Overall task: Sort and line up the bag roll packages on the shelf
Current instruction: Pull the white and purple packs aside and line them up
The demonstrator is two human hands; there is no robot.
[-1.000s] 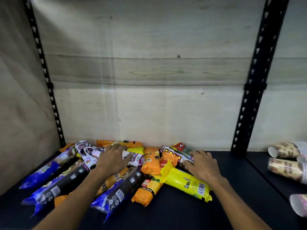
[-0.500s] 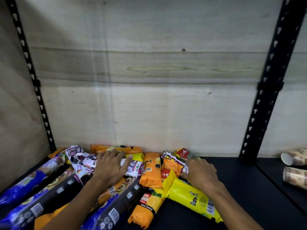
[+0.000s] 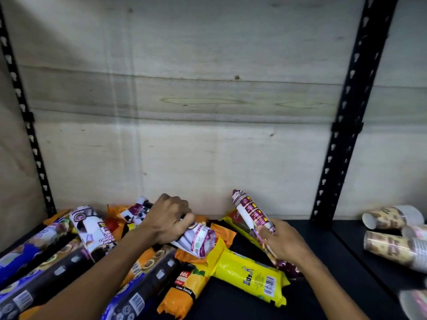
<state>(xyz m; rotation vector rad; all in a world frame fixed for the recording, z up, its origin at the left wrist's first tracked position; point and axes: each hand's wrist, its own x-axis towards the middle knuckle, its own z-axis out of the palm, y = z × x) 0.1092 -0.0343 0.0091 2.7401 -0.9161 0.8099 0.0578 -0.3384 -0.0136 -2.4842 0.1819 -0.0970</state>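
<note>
A jumbled pile of bag roll packages lies on the black shelf (image 3: 323,255), at its left half. My left hand (image 3: 168,218) grips a white and maroon roll (image 3: 198,239) lifted a little from the pile's middle. My right hand (image 3: 279,243) holds another white and maroon roll (image 3: 251,213), tilted up toward the back wall. A yellow pack (image 3: 251,276) and an orange pack (image 3: 182,289) lie in front. Blue and black rolls (image 3: 46,280) lie at the left, with a white roll (image 3: 92,229) over them.
Stacks of printed paper cups (image 3: 392,245) lie on their sides on the neighbouring shelf at the right, beyond a black slotted upright (image 3: 342,125). Another upright (image 3: 25,116) stands at the left. A pale wooden back wall (image 3: 184,135) closes the shelf.
Both hands rested flat on the pile before. Now each has closed on a white and maroon roll, and the right one has lifted its roll up out of the pile.
</note>
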